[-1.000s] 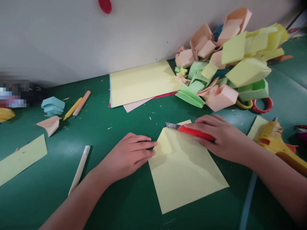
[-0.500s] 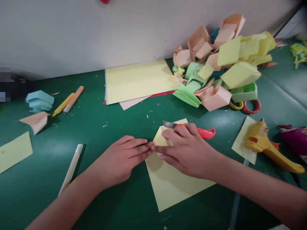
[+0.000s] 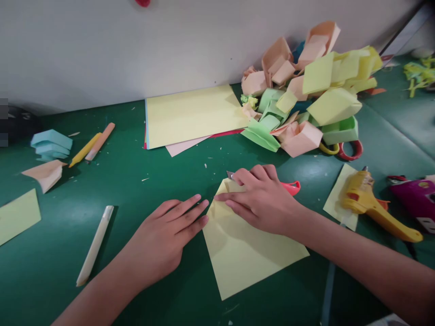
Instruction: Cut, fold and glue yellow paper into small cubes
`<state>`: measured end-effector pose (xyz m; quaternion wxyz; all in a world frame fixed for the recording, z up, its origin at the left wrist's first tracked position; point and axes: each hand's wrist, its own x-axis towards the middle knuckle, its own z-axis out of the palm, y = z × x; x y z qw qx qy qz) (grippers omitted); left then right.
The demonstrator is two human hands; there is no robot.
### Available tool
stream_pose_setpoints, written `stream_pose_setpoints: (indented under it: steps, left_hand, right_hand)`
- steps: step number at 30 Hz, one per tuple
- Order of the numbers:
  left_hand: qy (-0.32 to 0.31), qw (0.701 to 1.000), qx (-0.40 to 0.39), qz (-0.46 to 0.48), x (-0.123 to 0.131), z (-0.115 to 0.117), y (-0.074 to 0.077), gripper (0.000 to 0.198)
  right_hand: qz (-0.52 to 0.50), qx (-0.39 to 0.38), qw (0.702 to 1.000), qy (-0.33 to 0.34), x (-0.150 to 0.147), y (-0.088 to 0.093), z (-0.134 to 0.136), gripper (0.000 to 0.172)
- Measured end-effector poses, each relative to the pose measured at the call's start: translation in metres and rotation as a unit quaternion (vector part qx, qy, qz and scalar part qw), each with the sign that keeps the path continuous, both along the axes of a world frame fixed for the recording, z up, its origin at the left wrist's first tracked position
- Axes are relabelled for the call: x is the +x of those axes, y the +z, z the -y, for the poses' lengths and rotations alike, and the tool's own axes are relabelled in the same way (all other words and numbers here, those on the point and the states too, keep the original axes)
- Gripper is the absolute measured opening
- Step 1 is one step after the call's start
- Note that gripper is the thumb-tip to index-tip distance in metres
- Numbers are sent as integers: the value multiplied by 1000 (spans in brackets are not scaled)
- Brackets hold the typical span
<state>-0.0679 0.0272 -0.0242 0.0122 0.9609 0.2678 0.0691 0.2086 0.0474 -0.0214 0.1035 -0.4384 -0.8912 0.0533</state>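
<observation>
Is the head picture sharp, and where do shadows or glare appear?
Head view: centre fairly sharp, edges soft and bent; a blurred patch at the left edge; soft shadows under the left hand and right hand on the yellow sheet; faint sheen on the green mat.

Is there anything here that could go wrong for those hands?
Possibly. The red utility knife lies with its blade out right under the right hand, so a finger could get nicked. The left hand only touches the yellow sheet at its edge, so the paper might slide.
</observation>
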Motion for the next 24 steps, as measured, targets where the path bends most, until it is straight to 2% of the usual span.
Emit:
stream_pose_setpoints:
  steps: [9, 12, 16, 21, 24]
  left_hand:
    - [-34, 999, -34, 15, 1, -5, 7, 55]
    - [-42, 997, -45, 42, 4, -15, 11, 49]
    - [-34, 991, -97, 85, 11, -34, 12, 40]
    - [-64, 979, -129, 141, 18, -48, 0, 30]
    - [-55, 982, -118, 139, 21, -47, -5, 23]
  right_hand:
    - [41, 52, 996, -59, 9, -2, -14, 41]
    - [43, 56, 996, -58, 8, -2, -14, 42]
    - [34, 36, 998, -45, 10, 0, -13, 41]
    - [18, 17, 1000, -18, 40, 20, -13, 41]
    - [44, -30, 998, -41, 69, 25, -11, 50]
